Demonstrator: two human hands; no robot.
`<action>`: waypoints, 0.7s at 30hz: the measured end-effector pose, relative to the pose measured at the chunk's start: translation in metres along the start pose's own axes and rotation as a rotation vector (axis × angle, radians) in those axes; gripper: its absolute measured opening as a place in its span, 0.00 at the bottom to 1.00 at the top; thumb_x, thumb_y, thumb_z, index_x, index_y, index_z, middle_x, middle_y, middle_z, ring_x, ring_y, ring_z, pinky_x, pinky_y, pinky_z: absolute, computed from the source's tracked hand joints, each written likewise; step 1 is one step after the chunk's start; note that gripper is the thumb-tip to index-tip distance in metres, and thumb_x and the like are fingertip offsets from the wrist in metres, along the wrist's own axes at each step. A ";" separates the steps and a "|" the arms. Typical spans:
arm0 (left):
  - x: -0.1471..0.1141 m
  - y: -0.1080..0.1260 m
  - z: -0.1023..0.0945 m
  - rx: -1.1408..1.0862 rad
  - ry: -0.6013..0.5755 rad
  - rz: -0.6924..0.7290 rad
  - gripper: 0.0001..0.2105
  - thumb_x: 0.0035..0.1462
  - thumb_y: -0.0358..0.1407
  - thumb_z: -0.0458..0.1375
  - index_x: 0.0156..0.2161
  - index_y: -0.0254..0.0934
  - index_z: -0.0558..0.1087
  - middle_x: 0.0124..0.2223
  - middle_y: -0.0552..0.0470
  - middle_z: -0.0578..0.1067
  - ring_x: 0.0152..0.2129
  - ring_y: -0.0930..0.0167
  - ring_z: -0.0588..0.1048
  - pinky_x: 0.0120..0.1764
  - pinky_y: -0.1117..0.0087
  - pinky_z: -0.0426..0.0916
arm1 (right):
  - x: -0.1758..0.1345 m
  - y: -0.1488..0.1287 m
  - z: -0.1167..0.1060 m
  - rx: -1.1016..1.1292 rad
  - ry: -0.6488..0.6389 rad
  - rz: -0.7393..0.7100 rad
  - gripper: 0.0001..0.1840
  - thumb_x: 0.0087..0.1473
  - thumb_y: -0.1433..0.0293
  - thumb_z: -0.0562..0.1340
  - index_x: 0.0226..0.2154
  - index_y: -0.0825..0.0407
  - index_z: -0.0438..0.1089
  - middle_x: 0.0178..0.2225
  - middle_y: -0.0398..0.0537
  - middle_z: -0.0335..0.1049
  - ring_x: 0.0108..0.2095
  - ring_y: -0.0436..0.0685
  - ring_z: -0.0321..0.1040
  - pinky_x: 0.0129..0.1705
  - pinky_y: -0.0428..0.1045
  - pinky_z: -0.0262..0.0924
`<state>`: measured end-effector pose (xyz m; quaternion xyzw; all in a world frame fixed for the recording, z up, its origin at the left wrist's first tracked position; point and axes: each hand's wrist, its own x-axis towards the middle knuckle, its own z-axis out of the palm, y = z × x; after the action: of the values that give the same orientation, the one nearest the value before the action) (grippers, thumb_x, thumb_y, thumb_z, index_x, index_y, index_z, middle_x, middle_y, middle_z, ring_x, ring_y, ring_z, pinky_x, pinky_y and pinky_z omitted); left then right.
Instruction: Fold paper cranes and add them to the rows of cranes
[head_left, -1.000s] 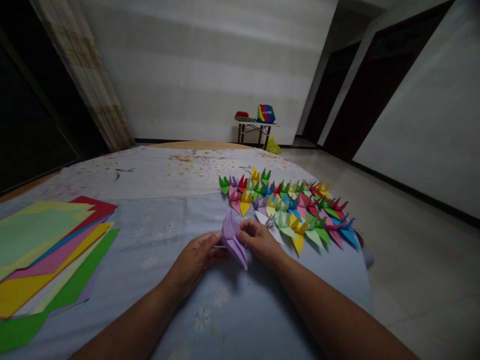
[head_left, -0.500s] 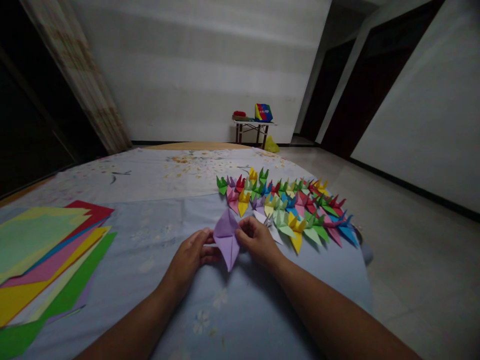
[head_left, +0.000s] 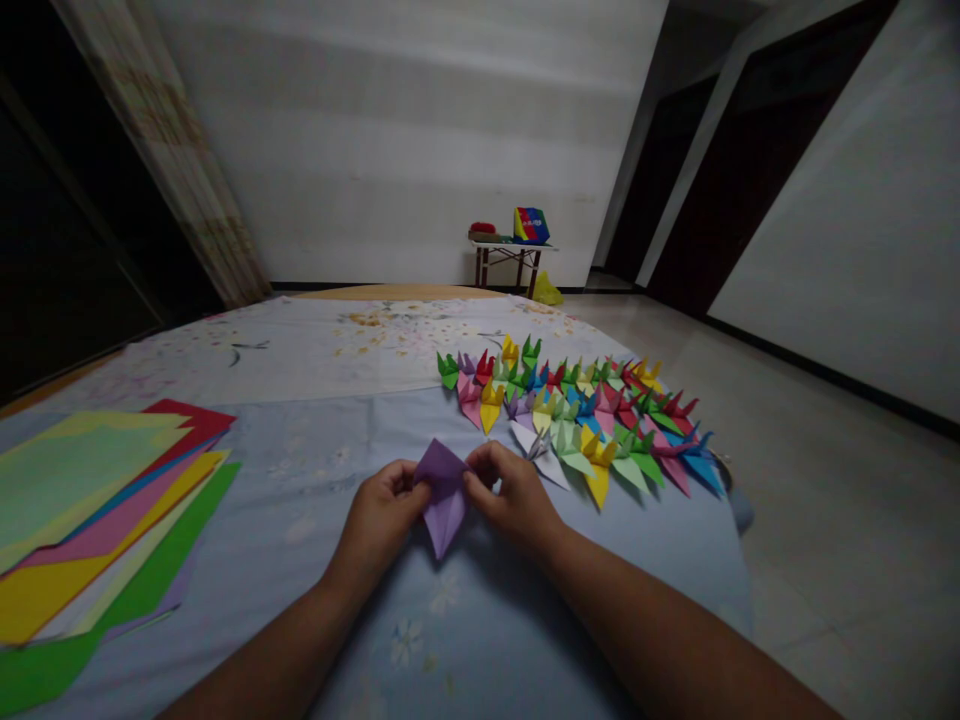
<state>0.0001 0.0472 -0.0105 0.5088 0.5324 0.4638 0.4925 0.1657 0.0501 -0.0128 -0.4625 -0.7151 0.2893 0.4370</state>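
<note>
A folded purple origami paper (head_left: 442, 505), diamond-shaped with a pointed lower end, is held between both hands just above the blue cloth. My left hand (head_left: 390, 505) pinches its left edge, thumb across the front. On the other side my right hand (head_left: 510, 490) grips the right edge between thumb and fingers. Beyond the right hand stand rows of folded paper cranes (head_left: 598, 460) in many colours. The nearest of them is a white crane (head_left: 544, 460).
Sheets of coloured paper (head_left: 120, 520) lie in a fanned stack at the left. A blue floral cloth (head_left: 300, 480) covers the near table, with a white flowered cloth (head_left: 315, 345) beyond. Against the wall stands a small table (head_left: 517, 250) bearing a colourful bag (head_left: 531, 226).
The purple paper has come slightly lower and left, and its upper part now tilts differently. My left thumb has moved onto its front.
</note>
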 end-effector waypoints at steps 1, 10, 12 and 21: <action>0.000 0.000 -0.001 0.006 0.007 0.002 0.11 0.39 0.38 0.62 0.28 0.33 0.72 0.24 0.52 0.74 0.21 0.70 0.72 0.26 0.72 0.65 | 0.000 0.000 0.000 0.000 0.000 -0.005 0.02 0.48 0.72 0.57 0.29 0.51 0.62 0.24 0.40 0.63 0.24 0.48 0.60 0.27 0.44 0.55; 0.002 -0.003 -0.003 0.130 0.050 0.058 0.11 0.43 0.42 0.60 0.24 0.34 0.69 0.20 0.55 0.71 0.18 0.73 0.67 0.22 0.74 0.61 | -0.003 -0.006 0.002 0.014 -0.016 -0.017 0.01 0.47 0.73 0.57 0.28 0.51 0.63 0.23 0.41 0.63 0.24 0.48 0.60 0.27 0.44 0.55; 0.002 -0.004 -0.004 0.182 0.064 0.080 0.12 0.44 0.43 0.59 0.23 0.35 0.68 0.20 0.56 0.69 0.17 0.73 0.67 0.22 0.74 0.60 | -0.003 -0.006 0.003 0.021 -0.021 -0.018 0.01 0.47 0.73 0.57 0.28 0.51 0.62 0.23 0.40 0.62 0.23 0.48 0.60 0.26 0.44 0.54; 0.001 -0.006 -0.005 0.337 0.067 0.197 0.12 0.46 0.44 0.57 0.22 0.37 0.66 0.19 0.58 0.67 0.18 0.73 0.65 0.22 0.75 0.55 | -0.003 0.000 0.004 0.075 -0.027 0.015 0.01 0.48 0.72 0.57 0.28 0.51 0.63 0.23 0.40 0.62 0.24 0.48 0.59 0.27 0.44 0.54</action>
<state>-0.0051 0.0476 -0.0160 0.6180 0.5662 0.4308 0.3345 0.1624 0.0477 -0.0159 -0.4473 -0.7060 0.3255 0.4421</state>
